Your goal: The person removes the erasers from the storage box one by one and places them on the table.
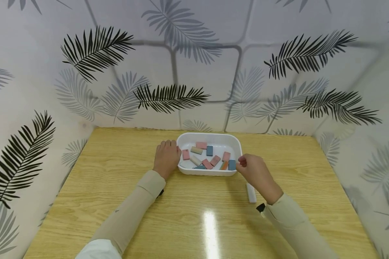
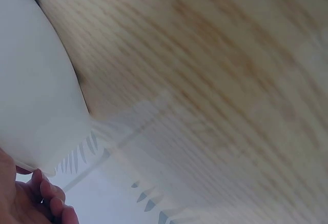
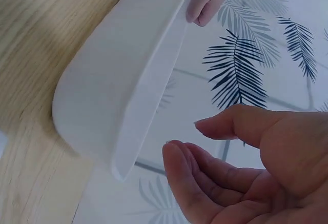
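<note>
A white plastic tub (image 1: 210, 172) stands on the table with several small rectangular blocks inside, which look like erasers. Among them are a pink block (image 1: 201, 145), a blue block (image 1: 209, 150) and a tan block (image 1: 196, 150). At the tub's left end, my left hand (image 1: 166, 158) grips the rim, thumb over the edge and fingers outside. My right hand (image 1: 255, 171) is by the right end, next to another blue block (image 1: 232, 165). In the right wrist view, its thumb and bent fingers (image 3: 177, 167) stand apart with nothing between them. The tub's inside is hidden there.
A white block (image 1: 251, 193) lies on the wooden table (image 1: 181, 216), below my right hand. Behind the table's far edge rises a leaf-patterned backdrop (image 1: 207, 79), which also flanks both sides.
</note>
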{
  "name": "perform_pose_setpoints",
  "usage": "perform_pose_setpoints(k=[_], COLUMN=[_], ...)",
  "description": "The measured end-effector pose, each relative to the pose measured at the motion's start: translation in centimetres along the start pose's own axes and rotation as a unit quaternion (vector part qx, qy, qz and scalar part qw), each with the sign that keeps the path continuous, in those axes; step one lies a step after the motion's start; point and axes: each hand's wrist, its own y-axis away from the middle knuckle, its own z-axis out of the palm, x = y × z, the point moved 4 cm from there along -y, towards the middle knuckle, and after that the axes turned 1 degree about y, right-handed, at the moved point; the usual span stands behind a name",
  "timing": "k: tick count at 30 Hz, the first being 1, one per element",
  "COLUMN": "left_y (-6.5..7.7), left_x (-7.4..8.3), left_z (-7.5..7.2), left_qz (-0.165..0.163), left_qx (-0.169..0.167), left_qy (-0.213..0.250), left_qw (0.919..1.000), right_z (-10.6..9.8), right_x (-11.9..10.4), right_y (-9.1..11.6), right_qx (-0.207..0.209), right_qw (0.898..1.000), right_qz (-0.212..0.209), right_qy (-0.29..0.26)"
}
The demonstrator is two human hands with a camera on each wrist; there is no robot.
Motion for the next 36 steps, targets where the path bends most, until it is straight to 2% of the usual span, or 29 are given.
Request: perform_pose_setpoints(k=[6,13,20,26,36], left_y=[-0.1,-0.1,-0.1,-0.1,-0.1], left_x=[-0.1,-0.1,-0.1,-0.1,-0.1], left_z=[0.1,0.1,0.1,0.1,0.2], left_qz=[0.004,0.0,-0.005,-0.005,-0.005], left_qx=[0.007,-0.001,-0.01,-0.01,-0.004], left_qy=[-0.003,-0.002,0.002,0.004,0.002], left_qw=[1.0,1.0,0.9999,0.9999,1.0], right_z=[1.4,3.6,5.9,7.3,8.7], right_x=[-1.4,-1.6,-1.0,-0.7,-0.8], right_y=[-2.4,-4.8,-6.8,-7.7,-8.2], right_qx=[-0.028,-0.074,-0.095,-0.09,-0.096], right_qw=[1.0,0.997,0.993,0.991,0.987], right_qz=[-0.009,0.022,0.062,0.102,0.127], right_qy=[-0.006,-0.015,-0.022,-0.01,-0.004])
